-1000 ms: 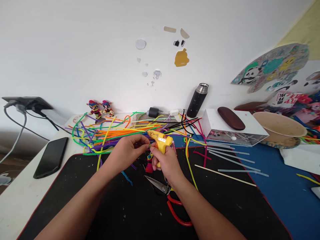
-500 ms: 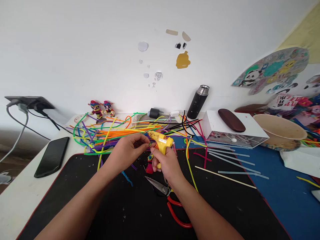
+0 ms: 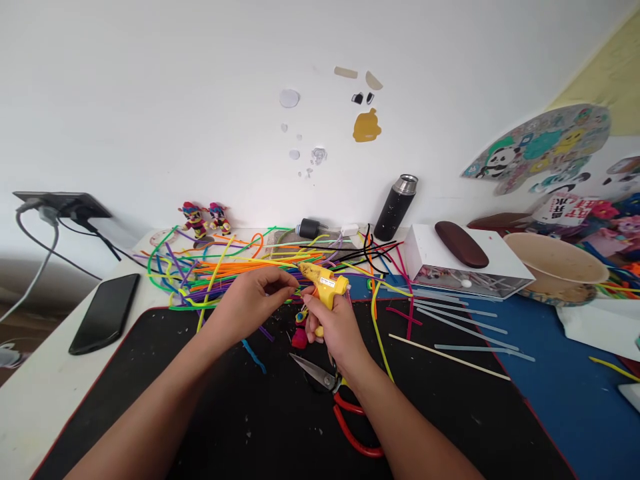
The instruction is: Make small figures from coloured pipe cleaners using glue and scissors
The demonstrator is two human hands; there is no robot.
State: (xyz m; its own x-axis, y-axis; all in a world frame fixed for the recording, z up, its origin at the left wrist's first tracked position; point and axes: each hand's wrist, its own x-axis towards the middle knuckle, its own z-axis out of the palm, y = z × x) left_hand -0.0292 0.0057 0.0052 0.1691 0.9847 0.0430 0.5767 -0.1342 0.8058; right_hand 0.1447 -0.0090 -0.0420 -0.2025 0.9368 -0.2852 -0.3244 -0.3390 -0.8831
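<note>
Gluing seems in hand: above the mat [image 3: 225, 413] my right hand [image 3: 334, 323] grips the glue gun [image 3: 327, 283], my left hand [image 3: 257, 300] pinches a small green piece [image 3: 298, 291] just beside it, and the next move likely calls for steadiness.

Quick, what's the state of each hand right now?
Left hand: pinched closed; anything held is too small to tell.
Right hand: closed around the yellow, pistol-shaped plastic glue gun.

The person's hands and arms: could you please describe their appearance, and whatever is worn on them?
Left hand and right hand are ungloved; no ring, watch or bracelet shows. Both forearms taper towards the wrists, without sleeves in view.
</note>
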